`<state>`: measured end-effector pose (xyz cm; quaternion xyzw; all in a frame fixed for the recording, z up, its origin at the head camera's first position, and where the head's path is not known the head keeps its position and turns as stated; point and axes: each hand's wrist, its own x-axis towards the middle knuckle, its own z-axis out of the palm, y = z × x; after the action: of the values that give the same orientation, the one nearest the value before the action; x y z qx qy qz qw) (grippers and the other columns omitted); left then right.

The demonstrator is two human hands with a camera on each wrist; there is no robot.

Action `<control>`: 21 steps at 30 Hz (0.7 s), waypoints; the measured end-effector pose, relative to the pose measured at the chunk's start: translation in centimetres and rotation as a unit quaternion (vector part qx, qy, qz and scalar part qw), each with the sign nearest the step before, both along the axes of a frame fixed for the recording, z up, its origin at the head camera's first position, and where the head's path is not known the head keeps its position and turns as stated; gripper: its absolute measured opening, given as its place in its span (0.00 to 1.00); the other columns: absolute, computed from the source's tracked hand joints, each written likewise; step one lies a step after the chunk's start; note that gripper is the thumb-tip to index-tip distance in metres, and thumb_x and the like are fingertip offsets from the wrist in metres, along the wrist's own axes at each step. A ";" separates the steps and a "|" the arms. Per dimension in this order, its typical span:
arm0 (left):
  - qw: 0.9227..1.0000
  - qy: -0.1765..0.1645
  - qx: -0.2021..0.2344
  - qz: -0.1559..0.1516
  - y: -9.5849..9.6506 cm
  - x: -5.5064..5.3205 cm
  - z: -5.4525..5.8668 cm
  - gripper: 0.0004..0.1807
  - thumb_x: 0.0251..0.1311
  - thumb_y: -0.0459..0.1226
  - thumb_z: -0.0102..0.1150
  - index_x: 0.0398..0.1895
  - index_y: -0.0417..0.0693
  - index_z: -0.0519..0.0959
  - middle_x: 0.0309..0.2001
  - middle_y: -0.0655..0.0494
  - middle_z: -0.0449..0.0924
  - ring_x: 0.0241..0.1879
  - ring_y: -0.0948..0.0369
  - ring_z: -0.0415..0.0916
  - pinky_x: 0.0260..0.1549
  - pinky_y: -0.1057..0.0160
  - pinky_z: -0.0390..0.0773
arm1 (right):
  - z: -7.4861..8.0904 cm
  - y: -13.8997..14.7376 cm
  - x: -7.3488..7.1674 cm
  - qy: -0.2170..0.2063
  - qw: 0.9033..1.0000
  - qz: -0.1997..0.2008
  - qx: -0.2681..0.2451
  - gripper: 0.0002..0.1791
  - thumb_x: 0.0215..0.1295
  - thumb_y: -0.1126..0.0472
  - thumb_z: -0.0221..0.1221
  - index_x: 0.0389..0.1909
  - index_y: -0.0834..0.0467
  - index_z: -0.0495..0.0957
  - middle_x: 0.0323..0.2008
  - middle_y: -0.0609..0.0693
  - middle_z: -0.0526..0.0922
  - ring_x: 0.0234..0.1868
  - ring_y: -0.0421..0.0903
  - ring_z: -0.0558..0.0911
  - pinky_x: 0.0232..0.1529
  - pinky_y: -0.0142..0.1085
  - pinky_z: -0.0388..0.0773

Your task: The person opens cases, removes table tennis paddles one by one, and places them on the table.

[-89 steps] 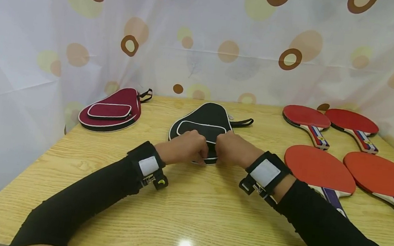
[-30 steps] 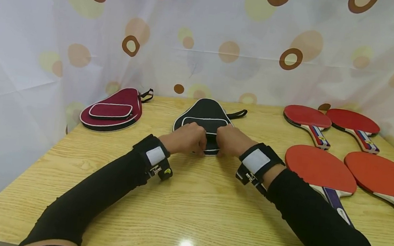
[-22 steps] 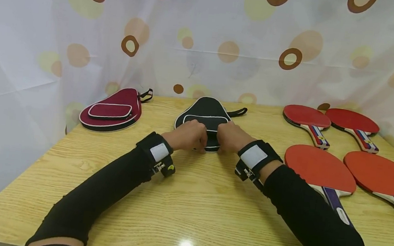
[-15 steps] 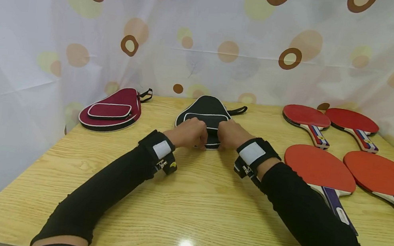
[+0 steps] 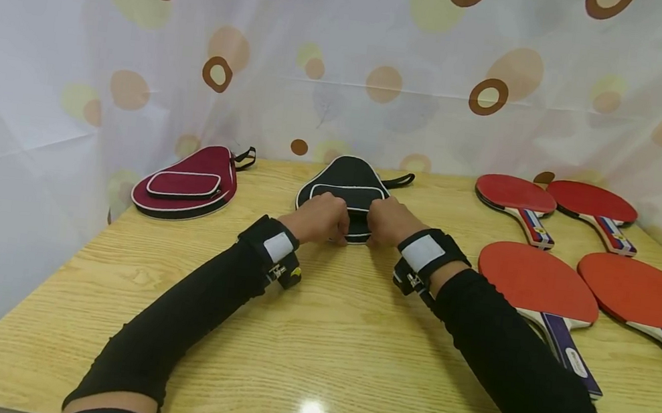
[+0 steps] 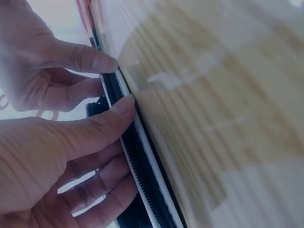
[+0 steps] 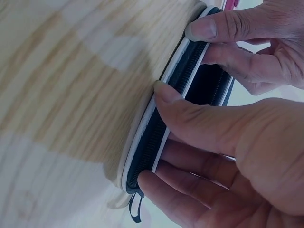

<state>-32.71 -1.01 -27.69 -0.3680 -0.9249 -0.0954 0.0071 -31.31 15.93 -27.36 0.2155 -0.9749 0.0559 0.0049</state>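
A black paddle case (image 5: 349,170) with white piping and a front pocket lies in the middle of the table, its wide edge towards me. My left hand (image 5: 322,219) and right hand (image 5: 392,223) grip that near edge side by side. In the left wrist view the left thumb (image 6: 95,126) presses the zipped side (image 6: 142,164), with the fingers behind it. The right wrist view has the right thumb (image 7: 199,114) on the same zipped edge, fingers curled on the other face. A zipper pull (image 7: 136,209) hangs at the corner.
To the left lies a maroon paddle case (image 5: 188,181) with a black strap. On the right are several red table tennis paddles, including a near one (image 5: 535,282) and a far one (image 5: 514,193). A patterned curtain (image 5: 346,60) hangs behind the wooden table (image 5: 267,354).
Both hands and the black case have moved away from me, towards the back of the table. The strap has swung further back too. The maroon case and the paddles have stayed put.
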 end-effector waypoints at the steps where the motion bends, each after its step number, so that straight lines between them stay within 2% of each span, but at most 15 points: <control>1: 1.000 -0.002 0.000 0.003 0.1 0.0 0.0 0.08 0.55 0.36 0.75 0.36 0.42 0.90 0.35 0.52 0.88 0.38 0.57 0.82 0.41 0.62 0.81 | 0.0 0.0 0.0 -0.001 1.000 -0.002 -0.002 0.13 0.55 0.66 0.73 0.19 0.63 0.80 0.17 0.48 0.74 0.25 0.47 0.75 0.31 0.38 0.73; 7: 1.000 0.008 -0.009 0.011 0.2 -0.1 -0.2 0.08 0.56 0.37 0.74 0.35 0.42 0.90 0.35 0.52 0.88 0.38 0.57 0.82 0.42 0.61 0.81 | -0.1 0.0 0.0 -0.005 1.000 -0.008 -0.004 0.10 0.56 0.65 0.73 0.24 0.65 0.82 0.22 0.52 0.82 0.30 0.50 0.82 0.34 0.40 0.78; 10: 1.000 0.014 -0.009 0.006 0.2 -0.3 -0.4 0.08 0.56 0.37 0.74 0.35 0.42 0.90 0.35 0.52 0.88 0.39 0.57 0.83 0.42 0.61 0.81 | -0.2 0.1 0.0 -0.004 1.000 -0.007 -0.008 0.10 0.56 0.65 0.73 0.23 0.65 0.82 0.22 0.52 0.82 0.29 0.50 0.82 0.34 0.40 0.78; 15: 1.000 0.023 -0.015 0.012 0.3 -0.4 -0.4 0.09 0.57 0.38 0.74 0.36 0.42 0.90 0.36 0.52 0.88 0.39 0.57 0.82 0.43 0.61 0.81 | -0.1 0.3 0.1 0.008 1.000 0.010 -0.010 0.12 0.56 0.66 0.72 0.20 0.63 0.80 0.17 0.48 0.76 0.26 0.47 0.75 0.32 0.39 0.73; 18: 0.999 0.035 -0.027 0.022 0.5 -0.3 -0.3 0.10 0.57 0.40 0.74 0.35 0.42 0.89 0.35 0.53 0.88 0.38 0.56 0.82 0.43 0.60 0.81 | 0.0 0.3 0.2 -0.002 1.000 0.019 -0.002 0.13 0.57 0.64 0.72 0.20 0.62 0.78 0.16 0.45 0.69 0.25 0.46 0.69 0.31 0.38 0.68; 21: 0.998 0.042 -0.037 0.026 0.6 -0.3 -0.1 0.11 0.57 0.41 0.75 0.34 0.42 0.90 0.34 0.53 0.88 0.38 0.56 0.82 0.43 0.59 0.80 | 0.1 0.4 0.4 -0.023 0.999 0.022 -0.001 0.11 0.59 0.63 0.71 0.26 0.63 0.80 0.19 0.46 0.71 0.25 0.46 0.69 0.31 0.38 0.67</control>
<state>-32.96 -0.42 -27.80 -0.3473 -0.9360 -0.0456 0.0347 -30.93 16.30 -27.25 0.2350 -0.9698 0.0624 -0.0188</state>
